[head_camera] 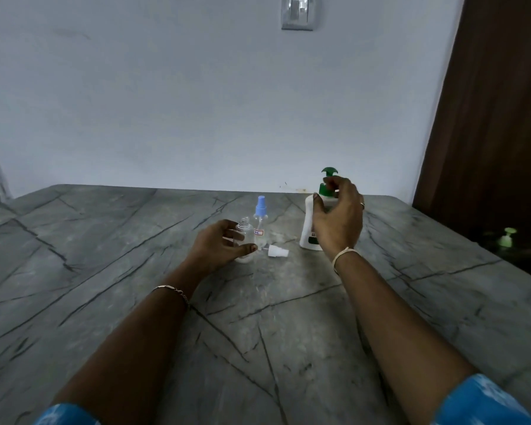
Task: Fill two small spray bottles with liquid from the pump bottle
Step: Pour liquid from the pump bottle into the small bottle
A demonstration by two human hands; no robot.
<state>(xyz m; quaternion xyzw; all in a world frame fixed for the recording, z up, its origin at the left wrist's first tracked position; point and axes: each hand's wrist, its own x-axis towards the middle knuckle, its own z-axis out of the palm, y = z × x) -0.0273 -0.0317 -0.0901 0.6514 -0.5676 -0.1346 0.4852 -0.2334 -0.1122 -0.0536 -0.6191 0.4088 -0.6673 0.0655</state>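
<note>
A white pump bottle (307, 222) with a green pump head (328, 171) stands at the back of the grey marble table (135, 271). My right hand (337, 219) hovers in front of it, fingers curled and apart around its neck, contact unclear. A clear uncapped spray bottle (245, 233) stands left of it; my left hand (224, 243) cups it with thumb and fingers around its body. Right behind stands a second clear spray bottle (260, 222) with a blue sprayer cap. A white sprayer cap (277, 251) lies on the table beside them.
A pale wall rises behind the table with a switch plate (298, 12) high up. A dark brown door (491, 118) stands at the right. The table's right edge drops off near a greenish reflection (507, 237).
</note>
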